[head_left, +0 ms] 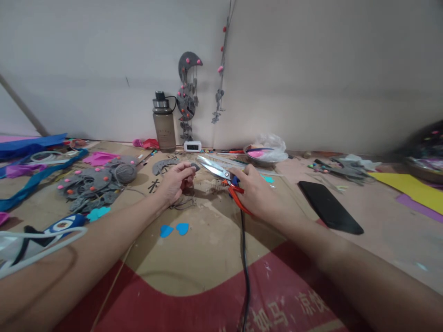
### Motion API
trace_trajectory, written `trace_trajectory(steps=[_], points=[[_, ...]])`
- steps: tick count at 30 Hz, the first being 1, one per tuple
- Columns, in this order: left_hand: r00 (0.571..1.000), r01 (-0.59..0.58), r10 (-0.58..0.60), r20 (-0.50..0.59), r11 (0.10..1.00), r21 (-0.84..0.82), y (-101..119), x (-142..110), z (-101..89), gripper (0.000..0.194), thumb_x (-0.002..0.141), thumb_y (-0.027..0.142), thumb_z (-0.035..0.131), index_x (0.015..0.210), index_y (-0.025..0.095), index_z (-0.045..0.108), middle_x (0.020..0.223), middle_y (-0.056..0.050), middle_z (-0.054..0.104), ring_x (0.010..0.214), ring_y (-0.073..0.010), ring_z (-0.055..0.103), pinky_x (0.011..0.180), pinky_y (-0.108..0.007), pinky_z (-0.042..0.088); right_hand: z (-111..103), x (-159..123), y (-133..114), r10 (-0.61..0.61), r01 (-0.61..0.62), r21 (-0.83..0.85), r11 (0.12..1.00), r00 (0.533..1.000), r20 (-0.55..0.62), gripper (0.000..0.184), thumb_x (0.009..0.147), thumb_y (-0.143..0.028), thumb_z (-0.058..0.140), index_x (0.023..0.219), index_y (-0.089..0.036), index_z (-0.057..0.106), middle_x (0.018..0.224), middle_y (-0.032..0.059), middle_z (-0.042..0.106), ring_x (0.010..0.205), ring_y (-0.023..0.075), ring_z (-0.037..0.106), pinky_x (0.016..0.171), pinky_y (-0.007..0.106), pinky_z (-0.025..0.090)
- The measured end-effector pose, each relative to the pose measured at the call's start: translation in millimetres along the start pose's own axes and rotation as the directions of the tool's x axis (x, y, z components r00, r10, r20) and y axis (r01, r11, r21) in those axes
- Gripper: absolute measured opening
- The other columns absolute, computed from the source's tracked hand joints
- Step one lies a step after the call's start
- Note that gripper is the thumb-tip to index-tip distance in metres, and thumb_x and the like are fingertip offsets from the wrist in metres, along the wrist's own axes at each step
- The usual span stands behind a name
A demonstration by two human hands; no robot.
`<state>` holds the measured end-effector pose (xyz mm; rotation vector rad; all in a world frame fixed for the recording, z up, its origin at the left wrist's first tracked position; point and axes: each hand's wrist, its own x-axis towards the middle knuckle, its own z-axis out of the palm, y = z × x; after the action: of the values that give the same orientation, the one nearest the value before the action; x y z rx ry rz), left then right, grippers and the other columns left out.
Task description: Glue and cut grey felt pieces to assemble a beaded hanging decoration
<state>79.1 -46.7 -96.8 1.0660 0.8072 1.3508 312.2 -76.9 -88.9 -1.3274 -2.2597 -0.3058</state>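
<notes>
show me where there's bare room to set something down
Bare cardboard shows below the two blue hearts, left of the black cable. Tabletop is mostly open right of the black phone, below the purple sheet. It's crowded on the left with grey felt pieces and blue ribbon, along the wall, and around the scissors.
</notes>
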Motion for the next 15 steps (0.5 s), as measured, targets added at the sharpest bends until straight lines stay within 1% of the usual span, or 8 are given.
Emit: trace_trajectory(steps=[3, 5, 7, 11, 15], points=[[1.000, -0.011, 0.011, -0.001, 0.999, 0.045, 0.1, -2.0, 1.6, 0.020, 0.064, 0.025, 0.073, 0.069, 0.013, 0.059, 0.058, 0.002, 0.053, 0.049, -0.0051, 0.044, 0.045, -0.017, 0.033, 0.7, -0.4, -1.9, -0.027, 0.026, -0.021, 0.999, 1.000, -0.010, 0.034, 0.087, -0.035, 0.046, 0.119, -0.023, 0.051, 0.092, 0.0069, 0.046, 0.076, 0.0180, 0.046, 0.064, 0.028, 0.035], [1.000, -0.015, 0.015, 0.006, 0.999, 0.047, 0.0, -2.6, 2.3, 0.019, 0.064, 0.025, 0.073, 0.069, 0.012, 0.060, 0.060, 0.000, 0.055, 0.048, -0.0046, 0.044, 0.045, -0.017, 0.032, -0.1, -0.4, -1.9, -0.049, 0.049, -0.036, 0.998, 0.999, -0.003, 0.034, 0.087, -0.035, 0.046, 0.118, -0.022, 0.051, 0.092, 0.0073, 0.047, 0.077, 0.0181, 0.046, 0.065, 0.028, 0.036], [1.000, -0.011, 0.010, 0.015, 1.000, 0.028, 0.0, -2.7, 3.0, 0.018, 0.064, 0.024, 0.073, 0.071, 0.012, 0.062, 0.061, 0.000, 0.056, 0.047, -0.0038, 0.042, 0.045, -0.017, 0.032, -1.4, -0.2, -0.7, -0.068, 0.069, -0.068, 0.995, 0.998, 0.011, 0.034, 0.086, -0.030, 0.046, 0.119, -0.021, 0.051, 0.093, 0.0079, 0.048, 0.078, 0.0183, 0.047, 0.067, 0.029, 0.036], [0.999, -0.004, 0.004, 0.032, 1.000, -0.002, 0.8, -3.2, 3.8, 0.019, 0.063, 0.022, 0.074, 0.075, 0.011, 0.065, 0.061, 0.002, 0.053, 0.047, -0.0032, 0.041, 0.045, -0.017, 0.032, -5.7, -0.3, 1.6, -0.083, 0.087, -0.157, 0.984, 0.996, 0.034, 0.041, 0.081, -0.019, 0.048, 0.122, -0.021, 0.049, 0.096, 0.0091, 0.050, 0.083, 0.0197, 0.048, 0.069, 0.029, 0.037], [0.998, 0.003, -0.003, 0.063, 1.000, -0.006, 0.9, -3.7, 3.3, 0.020, 0.063, 0.022, 0.074, 0.078, 0.012, 0.066, 0.061, 0.002, 0.053, 0.048, -0.0035, 0.041, 0.045, -0.017, 0.032, -13.6, -0.8, -0.9, -0.079, 0.090, -0.213, 0.973, 0.995, 0.061, 0.043, 0.080, -0.015, 0.047, 0.122, -0.021, 0.050, 0.099, 0.0103, 0.052, 0.085, 0.0206, 0.049, 0.070, 0.030, 0.037]])
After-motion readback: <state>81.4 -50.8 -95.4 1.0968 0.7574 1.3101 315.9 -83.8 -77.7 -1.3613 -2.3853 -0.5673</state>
